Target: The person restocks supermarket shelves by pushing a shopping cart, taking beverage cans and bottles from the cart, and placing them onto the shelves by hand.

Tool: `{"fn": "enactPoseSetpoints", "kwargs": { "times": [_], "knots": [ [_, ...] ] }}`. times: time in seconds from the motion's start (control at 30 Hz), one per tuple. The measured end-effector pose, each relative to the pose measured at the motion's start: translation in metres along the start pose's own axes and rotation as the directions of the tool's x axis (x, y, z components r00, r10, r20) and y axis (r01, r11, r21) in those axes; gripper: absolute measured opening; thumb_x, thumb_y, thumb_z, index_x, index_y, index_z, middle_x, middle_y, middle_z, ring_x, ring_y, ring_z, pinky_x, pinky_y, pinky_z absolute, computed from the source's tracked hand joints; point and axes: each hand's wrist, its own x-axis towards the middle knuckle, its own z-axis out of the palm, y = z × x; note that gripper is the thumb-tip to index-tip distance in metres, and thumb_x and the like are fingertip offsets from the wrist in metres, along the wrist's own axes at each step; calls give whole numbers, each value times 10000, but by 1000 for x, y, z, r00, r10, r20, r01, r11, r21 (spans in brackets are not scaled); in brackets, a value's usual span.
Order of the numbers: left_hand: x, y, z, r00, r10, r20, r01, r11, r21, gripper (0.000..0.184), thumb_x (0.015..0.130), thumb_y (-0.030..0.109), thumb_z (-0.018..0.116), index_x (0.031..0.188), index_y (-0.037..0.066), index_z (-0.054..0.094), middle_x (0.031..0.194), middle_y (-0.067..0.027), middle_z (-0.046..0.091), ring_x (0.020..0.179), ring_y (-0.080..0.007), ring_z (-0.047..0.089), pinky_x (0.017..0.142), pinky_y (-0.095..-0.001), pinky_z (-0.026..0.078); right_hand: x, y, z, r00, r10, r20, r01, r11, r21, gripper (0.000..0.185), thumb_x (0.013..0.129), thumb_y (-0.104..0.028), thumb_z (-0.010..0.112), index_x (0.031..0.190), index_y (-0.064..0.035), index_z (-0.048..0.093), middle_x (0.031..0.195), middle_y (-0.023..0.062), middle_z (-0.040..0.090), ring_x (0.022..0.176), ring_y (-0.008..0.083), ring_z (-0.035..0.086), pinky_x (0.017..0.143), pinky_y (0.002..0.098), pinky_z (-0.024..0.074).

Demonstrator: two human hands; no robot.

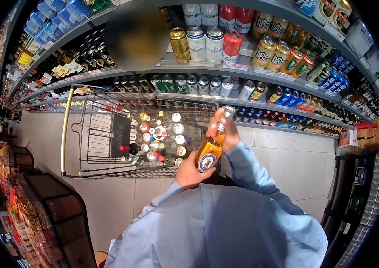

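Observation:
A beer bottle with amber contents, a round blue-and-white label and a silver foil top is held tilted in front of my chest. My left hand wraps around its lower body. Around the neck, just under the foil, my right hand is closed. To the left of the bottle stands a wire shopping cart with a yellowish handle. Several bottles and cans stand inside the cart, and a red-capped dark bottle lies among them.
Shelves of beer cans and bottles run across the front. Dark racks with packaged goods stand at lower left. More shelving with stacked cans is on the right. Pale floor tiles show beside me. A blurred round patch hides part of the upper shelf.

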Motion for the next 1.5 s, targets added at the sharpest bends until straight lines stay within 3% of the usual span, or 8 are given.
{"fn": "enactPoseSetpoints", "kwargs": {
  "times": [0.27,0.47,0.57,0.7,0.73,0.83,1.07,1.5],
  "knots": [
    [5,14,0,993,120,-8,-116,973,201,638,617,377,752,1078,38,470,831,-164,635,746,-342,626,648,-404,504,-20,-21,16,984,-142,-111,118,973,-199,158,844,-249,497,848,-110,422,662,32,493,567,149,506,598,309,449],
    [6,19,-13,964,240,115,-244,970,17,562,614,279,785,1025,23,499,801,-144,644,721,-258,649,642,-339,508,-38,-29,40,955,-224,-193,186,963,-193,146,856,-204,527,845,-76,458,654,45,523,564,149,529,542,273,446],
    [11,11,-30,883,198,425,-83,958,-274,568,672,100,743,1157,12,460,998,-66,593,882,-132,576,770,-277,470,-47,-25,49,935,-284,-214,234,944,-231,125,859,-186,529,864,-74,472,649,39,522,563,144,525,543,277,443],
    [18,2,-44,644,310,700,213,806,-552,750,666,24,723,1289,30,305,1073,-89,531,911,-154,551,767,-289,477,-63,-18,72,943,-271,-192,228,948,-222,143,855,-189,545,865,-71,466,652,39,517,563,147,524,535,279,438],
    [17,4,-46,567,313,762,424,682,-596,735,672,14,710,1288,30,307,1089,-101,535,942,-174,552,803,-312,473,-66,-19,79,946,-245,-212,194,952,-238,119,860,-173,505,862,-83,428,643,50,501,565,163,520,573,296,449],
    [13,13,-45,574,346,742,465,609,-643,737,678,22,704,1292,35,297,1113,-104,522,938,-185,556,807,-320,468,-72,-21,88,939,-306,-156,248,919,-307,135,871,-183,515,851,-73,440,645,44,514,562,149,527,565,287,458],
    [5,12,-37,651,446,614,187,690,-700,684,692,1,663,1268,67,301,978,-113,562,832,-186,578,697,-305,487,-81,-27,101,903,-388,-188,294,873,-390,136,867,-171,533,860,-56,462,622,39,527,519,136,526,541,280,469],
    [6,46,-27,532,446,720,338,668,-663,652,706,-10,652,1260,51,314,983,-97,555,856,-183,582,727,-299,482,-104,-53,103,870,-438,-228,358,877,-320,139,857,-175,559,870,-78,459,638,35,531,518,135,529,535,284,471]
  ]
}}
